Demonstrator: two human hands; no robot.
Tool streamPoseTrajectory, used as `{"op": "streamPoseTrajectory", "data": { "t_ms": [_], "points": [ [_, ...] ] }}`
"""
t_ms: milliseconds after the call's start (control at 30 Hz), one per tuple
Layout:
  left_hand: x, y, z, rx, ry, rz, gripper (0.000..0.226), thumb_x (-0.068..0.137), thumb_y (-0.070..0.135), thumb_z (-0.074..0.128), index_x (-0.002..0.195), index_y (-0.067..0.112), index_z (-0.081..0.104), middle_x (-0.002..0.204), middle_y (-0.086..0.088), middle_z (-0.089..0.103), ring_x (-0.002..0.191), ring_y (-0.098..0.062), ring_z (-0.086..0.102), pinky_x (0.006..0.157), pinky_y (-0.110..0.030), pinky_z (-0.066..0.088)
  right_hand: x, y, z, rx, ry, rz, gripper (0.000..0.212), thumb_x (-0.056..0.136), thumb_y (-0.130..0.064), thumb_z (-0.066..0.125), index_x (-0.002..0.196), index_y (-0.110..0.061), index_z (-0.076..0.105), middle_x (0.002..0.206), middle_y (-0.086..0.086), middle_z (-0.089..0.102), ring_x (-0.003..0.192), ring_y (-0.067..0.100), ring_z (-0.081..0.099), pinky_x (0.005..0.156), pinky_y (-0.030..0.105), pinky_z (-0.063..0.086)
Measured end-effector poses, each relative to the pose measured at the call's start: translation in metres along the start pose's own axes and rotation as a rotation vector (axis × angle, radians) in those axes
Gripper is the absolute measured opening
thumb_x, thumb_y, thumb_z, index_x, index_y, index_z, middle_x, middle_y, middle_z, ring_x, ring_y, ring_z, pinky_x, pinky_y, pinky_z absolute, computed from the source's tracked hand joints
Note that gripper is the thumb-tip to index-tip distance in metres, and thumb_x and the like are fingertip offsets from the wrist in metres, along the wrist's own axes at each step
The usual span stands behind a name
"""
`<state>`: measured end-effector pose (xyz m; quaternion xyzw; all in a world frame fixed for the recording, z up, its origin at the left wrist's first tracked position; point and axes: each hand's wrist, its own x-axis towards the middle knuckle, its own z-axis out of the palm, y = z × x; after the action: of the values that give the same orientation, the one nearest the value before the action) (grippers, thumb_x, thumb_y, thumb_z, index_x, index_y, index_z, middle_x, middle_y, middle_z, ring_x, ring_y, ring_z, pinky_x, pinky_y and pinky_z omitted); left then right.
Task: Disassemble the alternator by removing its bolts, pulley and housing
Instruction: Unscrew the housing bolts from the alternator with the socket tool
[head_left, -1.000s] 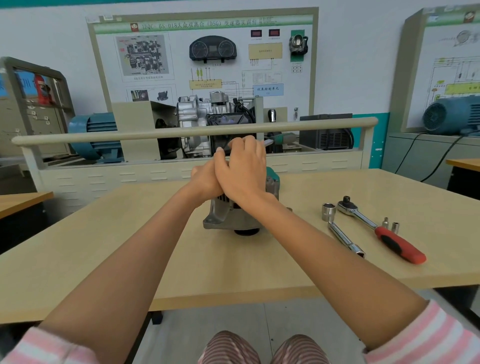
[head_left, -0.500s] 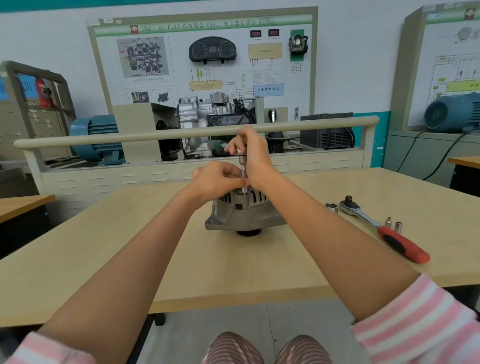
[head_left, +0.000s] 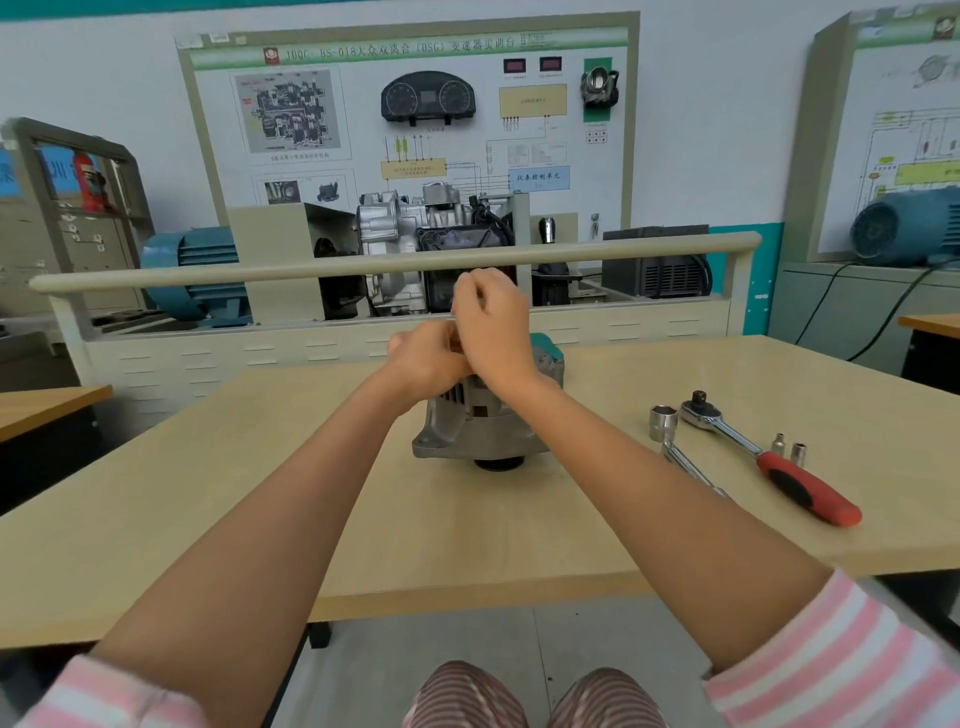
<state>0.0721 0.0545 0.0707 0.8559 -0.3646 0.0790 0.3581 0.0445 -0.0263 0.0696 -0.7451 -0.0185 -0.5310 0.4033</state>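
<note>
The silver alternator (head_left: 483, 431) stands pulley-down in the middle of the wooden table (head_left: 208, 519), with a teal part (head_left: 548, 353) at its top rear. My left hand (head_left: 426, 358) grips the top of the housing with curled fingers. My right hand (head_left: 493, 327) is raised just above and beside it, fingers curled round a thin driver tool that is almost wholly hidden in the fist. Both hands cover the top of the alternator, so no bolts show.
Right of the alternator lie a red-handled ratchet (head_left: 779, 467), a large socket (head_left: 663, 421), an extension bar (head_left: 685, 462) and two small sockets (head_left: 789, 449). A beige rail (head_left: 311, 270) and a training bench with a gearbox stand behind the table.
My right hand lifted from the alternator's top, showed a thin driver shaft half a second ago, and now sits a little lower with the shaft hidden. My left hand stayed on the housing.
</note>
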Motion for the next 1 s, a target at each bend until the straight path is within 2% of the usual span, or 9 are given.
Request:
{"op": "streamPoseTrajectory", "data": {
  "t_ms": [133,267,367,500,600,667,767,867,1000],
  "points": [
    [-0.001,0.003,-0.001,0.132,-0.004,0.02,0.027,0.096,0.01,0.041,0.116,0.01,0.059,0.11,-0.011,0.064,0.11,-0.029,0.051,0.106,-0.04,0.029,-0.012,0.003,0.002,-0.483,0.088,-0.15,0.022,0.092,-0.013,0.044,0.09,0.0,0.061,0.091,0.012,0.055,0.093,0.025,0.046,0.089,0.035,0.036],
    [-0.003,0.006,-0.003,0.159,-0.019,0.046,0.02,0.096,0.009,0.039,0.1,0.017,0.057,0.11,-0.011,0.063,0.108,-0.029,0.051,0.099,-0.038,0.028,-0.022,0.0,0.001,-0.549,0.179,-0.132,0.021,0.086,-0.016,0.045,0.093,-0.002,0.059,0.096,0.012,0.052,0.098,0.027,0.046,0.101,0.045,0.034],
    [-0.003,0.006,-0.002,0.151,-0.019,0.046,0.021,0.094,0.007,0.039,0.091,0.017,0.057,0.106,-0.012,0.065,0.106,-0.029,0.052,0.096,-0.038,0.028,-0.021,0.0,-0.001,-0.5,0.145,-0.119,0.019,0.086,-0.018,0.048,0.092,-0.002,0.058,0.095,0.01,0.05,0.1,0.027,0.045,0.103,0.044,0.032],
    [-0.001,0.003,0.002,0.098,0.016,0.03,0.025,0.091,0.011,0.046,0.108,0.011,0.064,0.102,-0.008,0.069,0.106,-0.026,0.054,0.091,-0.035,0.024,-0.008,0.0,-0.003,-0.28,0.02,-0.032,0.015,0.089,-0.017,0.05,0.077,-0.009,0.053,0.086,0.001,0.046,0.094,0.02,0.042,0.093,0.035,0.035],
    [0.0,0.0,0.003,0.027,0.022,0.041,0.008,0.086,0.019,0.058,0.08,0.018,0.064,0.074,0.005,0.063,0.086,-0.018,0.056,0.096,-0.04,0.031,0.001,0.0,-0.006,0.018,-0.058,0.085,0.027,0.091,-0.01,0.047,0.064,-0.008,0.05,0.075,0.001,0.045,0.082,0.018,0.045,0.077,0.031,0.035],
    [0.002,-0.003,0.003,-0.028,0.001,0.039,0.014,0.084,0.025,0.065,0.071,0.025,0.06,0.066,0.012,0.062,0.076,-0.004,0.055,0.101,-0.041,0.035,0.007,-0.002,-0.008,0.228,-0.08,0.228,0.036,0.093,-0.012,0.044,0.057,-0.008,0.046,0.067,0.002,0.045,0.071,0.016,0.045,0.07,0.026,0.036],
    [0.002,-0.005,0.004,-0.094,-0.006,0.036,0.01,0.082,0.03,0.07,0.078,0.021,0.069,0.077,0.003,0.073,0.085,-0.011,0.065,0.107,-0.043,0.032,0.017,-0.004,-0.008,0.504,-0.096,0.379,0.047,0.094,-0.014,0.038,0.047,-0.012,0.039,0.052,0.003,0.042,0.059,0.015,0.045,0.069,0.024,0.042],
    [0.003,-0.007,0.004,-0.119,-0.009,0.018,0.019,0.08,0.031,0.072,0.086,0.012,0.072,0.085,-0.003,0.075,0.095,-0.018,0.066,0.108,-0.044,0.034,0.025,-0.008,-0.008,0.822,-0.137,0.506,0.057,0.095,-0.016,0.035,0.039,-0.014,0.035,0.04,0.004,0.034,0.045,0.015,0.042,0.07,0.027,0.051],
    [0.002,-0.007,0.0,-0.179,-0.06,0.011,0.014,0.079,0.023,0.074,0.08,0.011,0.069,0.081,-0.001,0.074,0.098,-0.021,0.066,0.106,-0.049,0.037,0.026,-0.013,-0.003,0.866,-0.216,0.556,0.063,0.094,-0.018,0.038,0.031,-0.015,0.033,0.034,0.005,0.034,0.042,0.019,0.04,0.066,0.029,0.048]
  ]
}}
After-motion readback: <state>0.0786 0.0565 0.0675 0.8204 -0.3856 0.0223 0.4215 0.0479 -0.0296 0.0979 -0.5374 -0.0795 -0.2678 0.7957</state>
